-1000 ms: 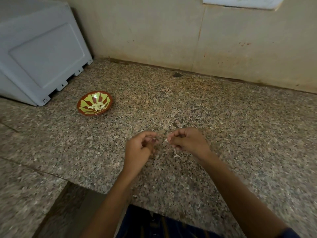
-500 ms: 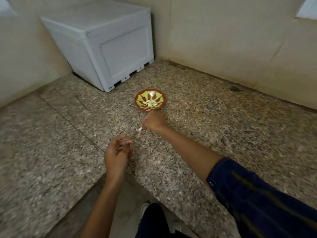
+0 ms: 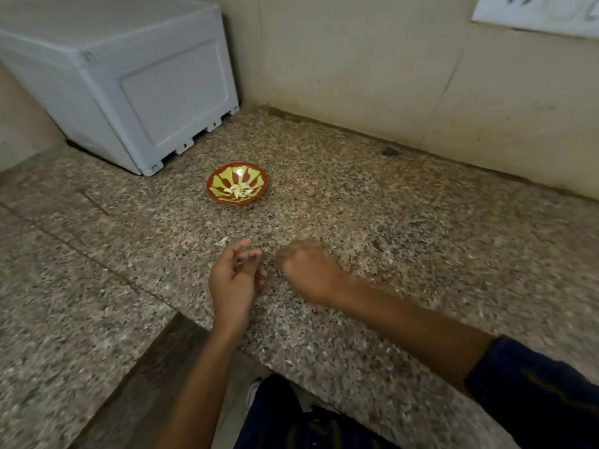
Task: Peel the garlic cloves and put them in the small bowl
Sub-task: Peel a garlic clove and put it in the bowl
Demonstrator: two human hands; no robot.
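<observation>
1. Your left hand (image 3: 231,280) hung over the speckled granite counter (image 3: 405,228) near its front edge, palm turned inward, its fingers (image 3: 249,254) loosely curled and spread a little; whether anything lay inside them I could not tell.
2. Your right hand (image 3: 309,273) sat just beside it, blurred, knuckles up and fingers curled under into a fist; the blur and the angle hid whether it pinched anything.
3. The two hands were close together but apart, with a narrow strip of counter showing between them.
4. The small bowl (image 3: 237,183), red-brown with a yellow-green sunburst pattern, stood on the counter well beyond your hands, towards the wall.
5. A little heap of pale peeled garlic cloves (image 3: 239,190) lay in the bottom of that bowl.
6. One small pale scrap (image 3: 222,242) lay on the counter just past your left fingertips; it was too small to say whether it was skin or clove.
7. A white plastic box (image 3: 136,82) stood in the far left corner, behind the bowl and apart from it.
8. A dark blue sleeve (image 3: 534,393) covered your right upper arm.
</observation>
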